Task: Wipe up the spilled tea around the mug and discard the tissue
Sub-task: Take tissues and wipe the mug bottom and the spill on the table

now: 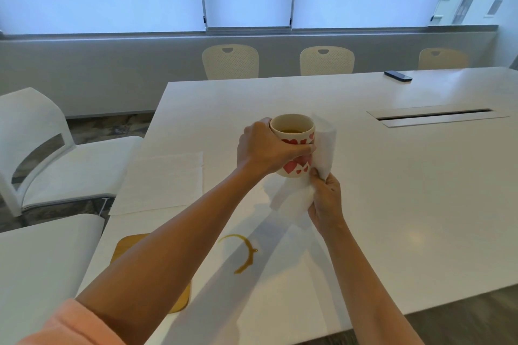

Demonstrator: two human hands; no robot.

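Note:
My left hand [265, 148] grips a cream mug [294, 137] with red hearts, lifted above the white table [392, 176]; brown tea shows inside it. My right hand [325, 202] holds a white tissue [322, 154] pressed against the mug's right side and lower edge. A curved brown tea ring [244, 253] lies on the table nearer to me, below both hands and untouched.
A wooden coaster [126, 245] lies partly under my left forearm at the table's near left. White paper sheets [162, 179] lie left of the mug. A dark phone [398, 75] and a cable slot [434, 115] are farther right. White chairs [56, 154] stand around the table.

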